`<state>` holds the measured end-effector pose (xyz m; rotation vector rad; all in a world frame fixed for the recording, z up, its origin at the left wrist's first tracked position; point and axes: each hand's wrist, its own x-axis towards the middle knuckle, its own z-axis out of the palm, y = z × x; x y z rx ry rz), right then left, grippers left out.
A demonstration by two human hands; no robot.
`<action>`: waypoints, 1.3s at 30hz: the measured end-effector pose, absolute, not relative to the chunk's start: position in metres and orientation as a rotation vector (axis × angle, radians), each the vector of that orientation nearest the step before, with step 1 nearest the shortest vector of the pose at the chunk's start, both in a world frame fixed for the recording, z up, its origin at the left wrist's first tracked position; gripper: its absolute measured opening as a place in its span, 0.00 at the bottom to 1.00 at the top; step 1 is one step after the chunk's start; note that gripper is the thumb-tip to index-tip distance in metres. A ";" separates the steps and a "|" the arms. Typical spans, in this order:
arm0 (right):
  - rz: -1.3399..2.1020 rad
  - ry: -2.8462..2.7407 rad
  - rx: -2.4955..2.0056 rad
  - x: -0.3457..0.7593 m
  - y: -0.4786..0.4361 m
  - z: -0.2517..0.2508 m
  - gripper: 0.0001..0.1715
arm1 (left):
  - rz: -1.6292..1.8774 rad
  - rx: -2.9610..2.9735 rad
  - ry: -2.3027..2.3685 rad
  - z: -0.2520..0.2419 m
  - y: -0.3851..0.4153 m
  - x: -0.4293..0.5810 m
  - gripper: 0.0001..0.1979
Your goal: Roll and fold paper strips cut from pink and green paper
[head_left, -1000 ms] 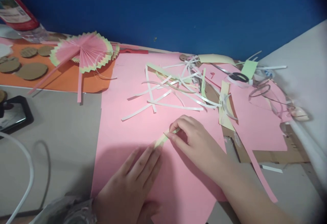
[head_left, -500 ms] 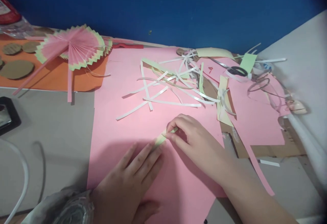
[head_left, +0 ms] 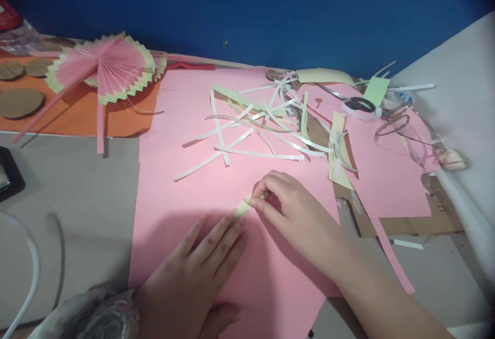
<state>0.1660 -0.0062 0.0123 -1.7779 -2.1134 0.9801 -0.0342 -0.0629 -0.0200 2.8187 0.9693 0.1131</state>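
A narrow pale green paper strip lies slantwise on the large pink sheet. My left hand rests flat on the sheet, fingers stretched out, its fingertips pressing the strip's lower end. At the strip's upper end, my right hand pinches it between thumb and forefinger. Part of the strip is hidden under the fingers of both hands. Beyond my hands, a loose tangle of white and green paper strips is spread over the sheet.
At the back left, a pink and green pleated paper fan lies on orange paper beside brown cardboard discs. Scissors and pink paper lie to the right, over cardboard. A blue wall stands behind.
The view has shifted slightly, so things at the left sit a little further left. Both hands keep nearly the same place and hold on the green strip.
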 end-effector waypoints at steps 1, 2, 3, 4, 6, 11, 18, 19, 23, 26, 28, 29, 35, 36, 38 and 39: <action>0.979 -2.112 -1.780 0.166 -0.006 0.012 0.08 | 0.114 2.817 0.967 -0.020 -0.063 -0.034 0.33; 0.977 -2.110 -1.782 0.166 -0.006 0.012 0.08 | 0.119 2.817 0.965 -0.020 -0.063 -0.034 0.33; 0.976 -2.109 -1.783 0.166 -0.006 0.012 0.08 | 0.123 2.818 0.967 -0.020 -0.063 -0.034 0.33; 0.976 -2.111 -1.783 0.167 -0.006 0.012 0.08 | 0.131 2.821 0.967 -0.020 -0.063 -0.035 0.33; 0.972 -2.116 -1.780 0.167 -0.007 0.011 0.08 | 0.145 2.827 0.963 -0.020 -0.064 -0.036 0.34; 0.961 -2.128 -1.768 0.166 -0.007 0.011 0.08 | 0.138 2.818 0.980 -0.021 -0.067 -0.036 0.35; 0.926 -2.138 -1.775 0.167 -0.007 0.009 0.07 | 0.142 2.786 0.939 -0.022 -0.059 -0.036 0.40; 0.924 -2.139 -1.773 0.167 -0.007 0.009 0.07 | 0.146 2.791 0.941 -0.022 -0.059 -0.036 0.40; 0.934 -2.134 -1.772 0.167 -0.008 0.010 0.07 | 0.170 2.844 0.968 -0.020 -0.061 -0.034 0.40; 0.948 -2.124 -1.771 0.167 -0.008 0.010 0.08 | 0.207 2.889 0.987 -0.015 -0.065 -0.033 0.38; 0.953 -2.123 -1.768 0.167 -0.008 0.010 0.08 | 0.261 2.915 1.014 -0.013 -0.067 -0.033 0.36; 0.956 -2.122 -1.767 0.167 -0.008 0.010 0.08 | 0.295 2.923 1.027 -0.012 -0.068 -0.034 0.34; 0.940 -2.131 -1.764 0.168 -0.008 0.010 0.07 | 0.261 2.869 0.990 -0.021 -0.064 -0.036 0.33; 0.932 -2.137 -1.765 0.167 -0.008 0.010 0.08 | 0.231 2.854 0.991 -0.022 -0.062 -0.036 0.33; 0.918 -2.146 -1.765 0.167 -0.009 0.010 0.08 | 0.196 2.835 1.002 -0.023 -0.060 -0.035 0.35; 0.912 -2.150 -1.765 0.167 -0.009 0.010 0.08 | 0.183 2.832 0.997 -0.022 -0.059 -0.034 0.36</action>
